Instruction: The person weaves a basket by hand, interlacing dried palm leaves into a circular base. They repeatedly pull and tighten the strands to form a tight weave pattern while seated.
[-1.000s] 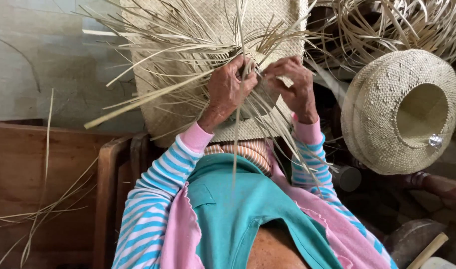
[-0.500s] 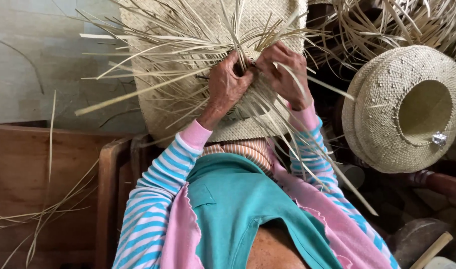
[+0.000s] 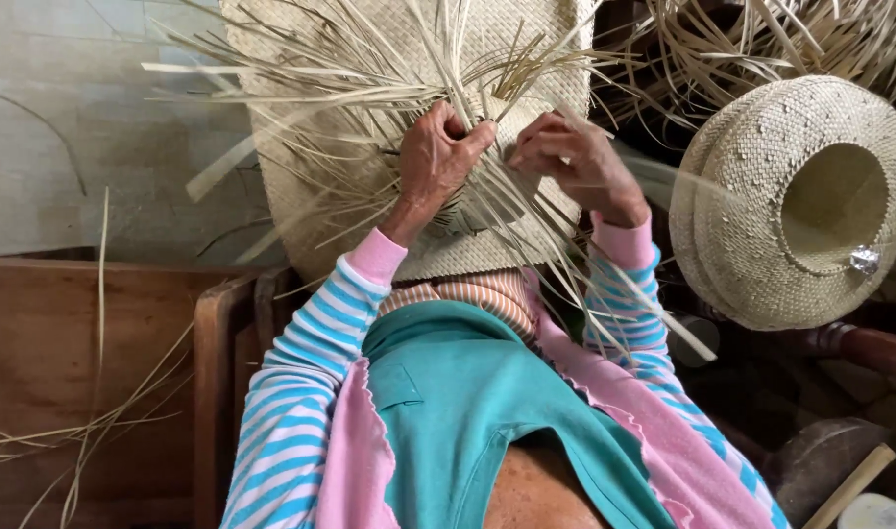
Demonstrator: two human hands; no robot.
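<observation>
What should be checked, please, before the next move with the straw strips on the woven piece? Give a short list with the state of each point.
1. Left hand grips strips: ok, fingers closed around a bunch.
2. Right hand on strips: ok, fingertips pinch thin ones.
3. Woven piece supported: ok, it rests against the lap.
4. Loose strips untangled: not ok, they fan out and cross.
5. Working strip clear of the hands: cannot tell, motion blur hides it.
6. Finished hat out of the way: ok, it lies apart at the right.
</observation>
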